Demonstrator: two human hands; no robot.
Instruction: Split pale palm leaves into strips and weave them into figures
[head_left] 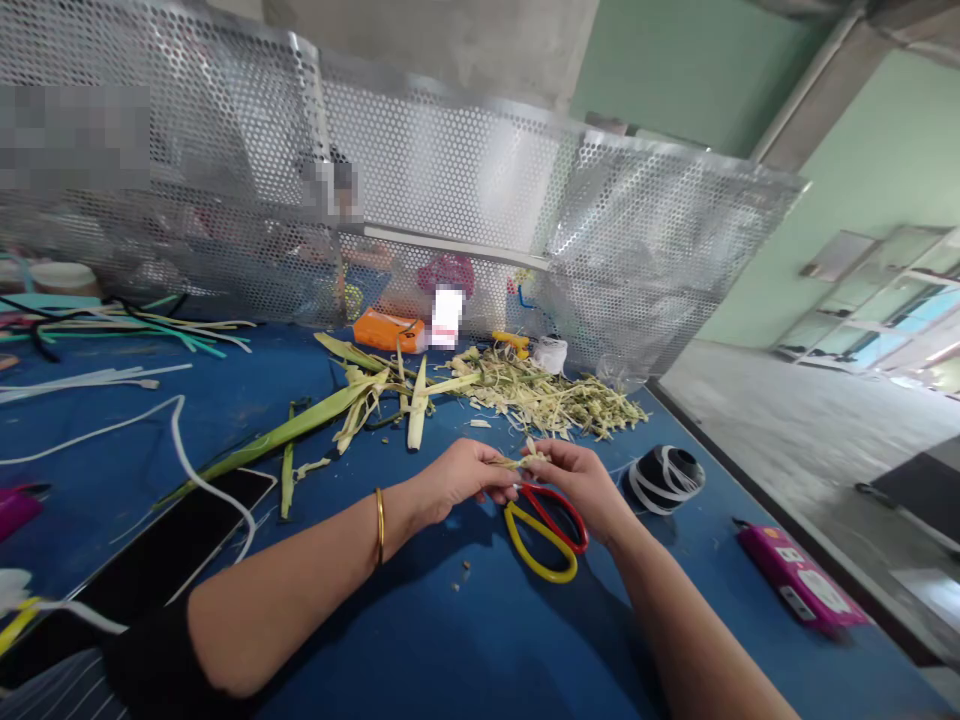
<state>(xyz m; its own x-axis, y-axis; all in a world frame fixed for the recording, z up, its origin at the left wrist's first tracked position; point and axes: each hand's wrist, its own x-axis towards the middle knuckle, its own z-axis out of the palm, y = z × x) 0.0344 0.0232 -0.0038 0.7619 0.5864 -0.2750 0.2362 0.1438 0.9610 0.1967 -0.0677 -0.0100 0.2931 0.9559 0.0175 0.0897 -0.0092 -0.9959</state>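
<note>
My left hand (466, 476), with a gold bangle on its wrist, pinches the left end of a small pale plant strip (531, 458). Fingers of my right hand (581, 482) are closed on the strip's other end, close by. Below both hands lie scissors (551, 540) with one red and one yellow handle loop; their blades are mostly hidden under my fingers. Just beyond is a heap of pale green plant shreds (559, 398). Longer green leaves (300, 432) stretch to the left of it.
Right of my hands lies a dark spool (664, 482) wound with white strip, then a purple packet (801, 578). A dark flat device (176, 540) and white cable (180, 445) lie left. An orange packet (388, 329) and a perforated metal screen (450, 150) stand behind.
</note>
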